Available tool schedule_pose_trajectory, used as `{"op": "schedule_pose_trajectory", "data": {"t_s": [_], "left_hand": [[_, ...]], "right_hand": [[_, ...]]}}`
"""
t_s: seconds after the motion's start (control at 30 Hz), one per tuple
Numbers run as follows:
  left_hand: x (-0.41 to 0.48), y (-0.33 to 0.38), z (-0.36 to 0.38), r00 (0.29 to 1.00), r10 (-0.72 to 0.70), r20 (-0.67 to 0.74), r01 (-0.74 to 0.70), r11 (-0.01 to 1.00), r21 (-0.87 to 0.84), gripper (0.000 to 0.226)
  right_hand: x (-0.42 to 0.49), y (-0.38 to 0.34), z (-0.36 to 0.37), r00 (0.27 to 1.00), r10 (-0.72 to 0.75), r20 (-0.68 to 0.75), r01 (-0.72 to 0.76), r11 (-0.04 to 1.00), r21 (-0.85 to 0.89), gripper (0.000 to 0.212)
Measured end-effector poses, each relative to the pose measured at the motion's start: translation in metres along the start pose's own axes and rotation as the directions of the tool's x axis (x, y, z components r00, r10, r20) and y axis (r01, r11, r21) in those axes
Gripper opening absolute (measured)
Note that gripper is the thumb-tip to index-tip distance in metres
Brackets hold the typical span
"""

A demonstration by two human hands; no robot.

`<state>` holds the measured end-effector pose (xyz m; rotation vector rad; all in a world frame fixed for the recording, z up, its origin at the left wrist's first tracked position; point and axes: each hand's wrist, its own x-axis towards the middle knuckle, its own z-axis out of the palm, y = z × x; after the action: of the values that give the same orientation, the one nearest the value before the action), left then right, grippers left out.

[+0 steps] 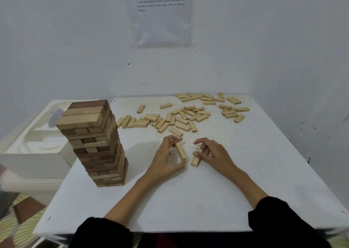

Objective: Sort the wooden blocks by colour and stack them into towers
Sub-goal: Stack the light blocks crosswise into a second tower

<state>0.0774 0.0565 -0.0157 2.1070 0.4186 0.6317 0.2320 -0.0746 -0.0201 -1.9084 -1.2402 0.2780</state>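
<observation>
A tall tower (98, 143) of dark and mid-brown wooden blocks stands at the table's left. Several light-coloured blocks (181, 115) lie scattered across the far half of the table. My left hand (166, 157) pinches one light block (181, 151) between thumb and fingertips, just above the tabletop at the middle. To its right, my right hand (211, 153) grips a second light block (196, 159), whose lower end touches the table.
The white table (188, 200) stands against a white wall. A white moulded foam tray (37, 140) sits off the table's left edge, behind the tower. A printed sheet (160, 11) hangs on the wall.
</observation>
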Motion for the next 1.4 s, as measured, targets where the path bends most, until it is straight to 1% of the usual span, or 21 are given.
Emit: {"op": "schedule_pose_trajectory", "data": {"t_s": [0.07, 0.1, 0.17, 0.27, 0.3, 0.37, 0.43, 0.5, 0.53, 0.63, 0.7, 0.8, 0.9, 1.0, 1.07, 1.13, 1.2, 1.27, 1.3, 1.33, 1.4], "left_hand": [[-0.004, 0.0, -0.002, 1.0, -0.003, -0.024, 0.002, 1.0, -0.016, 0.063], [-0.005, 0.0, -0.002, 0.999, -0.012, -0.038, 0.01, 0.999, -0.031, 0.063], [-0.003, -0.001, -0.002, 0.999, -0.015, -0.048, 0.013, 0.999, -0.038, 0.06], [-0.003, -0.002, -0.001, 0.999, 0.021, -0.045, -0.019, 0.999, 0.045, 0.044], [-0.003, -0.003, -0.001, 0.999, 0.035, -0.034, -0.032, 0.996, 0.089, 0.043], [-0.003, -0.006, -0.001, 0.999, 0.039, 0.02, -0.041, 0.986, 0.163, 0.054], [-0.004, -0.007, -0.001, 0.998, 0.009, 0.058, -0.02, 0.982, 0.188, 0.065], [-0.003, -0.006, -0.002, 0.998, -0.002, 0.069, -0.011, 0.982, 0.19, 0.064], [-0.003, -0.004, -0.002, 0.997, 0.007, 0.074, -0.022, 0.98, 0.198, 0.061], [-0.001, -0.002, -0.001, 0.993, 0.025, 0.118, -0.055, 0.965, 0.256, 0.056], [0.0, -0.003, -0.001, 0.989, 0.024, 0.144, -0.063, 0.959, 0.277, 0.055], [0.0, -0.006, -0.003, 0.984, 0.022, 0.174, -0.07, 0.959, 0.275, 0.06], [0.003, -0.006, -0.004, 0.98, 0.007, 0.201, -0.06, 0.964, 0.26, 0.065], [0.007, -0.006, -0.006, 0.979, -0.008, 0.204, -0.035, 0.978, 0.208, 0.066], [0.008, -0.008, -0.006, 0.979, -0.019, 0.201, -0.014, 0.987, 0.163, 0.066], [0.008, -0.007, -0.007, 0.982, -0.034, 0.186, 0.011, 0.992, 0.124, 0.066], [0.01, -0.007, -0.006, 0.982, -0.038, 0.184, 0.017, 0.993, 0.117, 0.069], [0.01, -0.005, -0.006, 0.98, -0.041, 0.196, 0.016, 0.992, 0.127, 0.072], [0.011, -0.005, -0.006, 0.978, -0.042, 0.202, 0.016, 0.991, 0.13, 0.074], [0.011, -0.005, -0.005, 0.977, -0.046, 0.208, 0.018, 0.991, 0.132, 0.074], [0.012, -0.005, -0.005, 0.976, -0.047, 0.212, 0.019, 0.991, 0.133, 0.075]], "right_hand": [[0.005, -0.003, 0.0, 0.998, 0.051, -0.021, -0.048, 0.99, 0.134, 0.025], [0.007, -0.004, 0.001, 0.997, 0.064, -0.036, -0.057, 0.987, 0.152, 0.025], [0.011, -0.005, 0.005, 0.996, 0.067, -0.058, -0.06, 0.991, 0.123, 0.021], [0.013, -0.005, 0.006, 0.998, -0.002, -0.064, 0.002, 1.0, 0.006, 0.02], [0.014, -0.005, 0.006, 0.998, -0.037, -0.052, 0.035, 0.999, -0.041, 0.023], [0.015, -0.003, 0.007, 0.997, -0.071, -0.039, 0.066, 0.993, -0.101, 0.031], [0.021, 0.001, 0.008, 0.992, -0.056, -0.115, 0.044, 0.994, -0.102, 0.035], [0.031, 0.007, 0.009, 0.98, -0.033, -0.195, -0.001, 0.986, -0.169, 0.028], [0.038, 0.01, 0.009, 0.98, -0.02, -0.196, -0.028, 0.971, -0.238, 0.029], [0.056, 0.014, 0.009, 0.992, 0.036, -0.119, -0.085, 0.893, -0.443, 0.038], [0.063, 0.013, 0.01, 0.992, 0.057, -0.111, -0.104, 0.865, -0.491, 0.038], [0.062, 0.01, 0.01, 0.971, 0.014, -0.238, -0.133, 0.861, -0.491, 0.035], [0.042, 0.008, 0.011, 0.93, -0.055, -0.362, -0.135, 0.868, -0.478, 0.023], [0.01, 0.004, 0.009, 0.91, -0.106, -0.402, -0.102, 0.88, -0.463, 0.015], [-0.011, 0.004, 0.007, 0.917, -0.141, -0.374, -0.05, 0.887, -0.459, 0.013], [-0.025, 0.007, 0.006, 0.93, -0.155, -0.333, -0.01, 0.897, -0.443, 0.022], [-0.031, 0.008, 0.001, 0.956, -0.096, -0.276, -0.007, 0.936, -0.352, 0.031], [-0.032, 0.006, -0.005, 0.986, -0.015, -0.167, -0.02, 0.977, -0.21, 0.041], [-0.032, 0.005, -0.009, 0.995, 0.001, -0.102, -0.017, 0.988, -0.156, 0.048], [-0.03, 0.005, -0.013, 0.999, 0.013, -0.038, -0.018, 0.991, -0.134, 0.057], [-0.026, 0.005, -0.019, 0.995, 0.059, 0.078, -0.044, 0.983, -0.181, 0.071]]}}
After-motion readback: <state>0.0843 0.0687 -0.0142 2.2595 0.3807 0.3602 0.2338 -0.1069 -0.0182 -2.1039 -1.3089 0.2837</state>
